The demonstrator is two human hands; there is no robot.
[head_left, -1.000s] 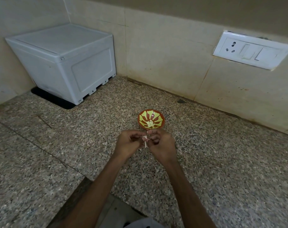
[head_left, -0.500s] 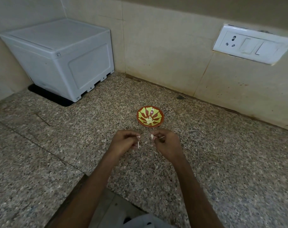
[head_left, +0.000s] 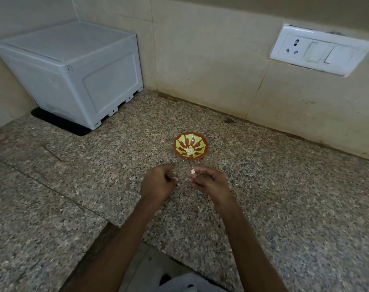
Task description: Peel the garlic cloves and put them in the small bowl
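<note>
A small red bowl (head_left: pixel 179 139) with a yellow-green pattern stands on the speckled granite counter and holds several pale peeled garlic cloves (head_left: pixel 189 152) at its centre. Both hands hover just in front of it, a short gap between them. My right hand (head_left: pixel 208 182) pinches a small pale garlic clove (head_left: pixel 192 172) at its fingertips. My left hand (head_left: pixel 159 184) has its fingers curled, with a thin pale scrap of garlic skin (head_left: pixel 175 178) at the fingertips.
A white plastic box (head_left: pixel 74 72) sits on a black mat in the back-left corner. A white socket and switch plate (head_left: pixel 318 49) is on the tiled wall at right. The counter's cut-out edge (head_left: pixel 124 230) lies under my forearms.
My hands were together working on the clove one second ago. They have pulled apart, the clove staying in the right hand and a strip of skin going with the left.
</note>
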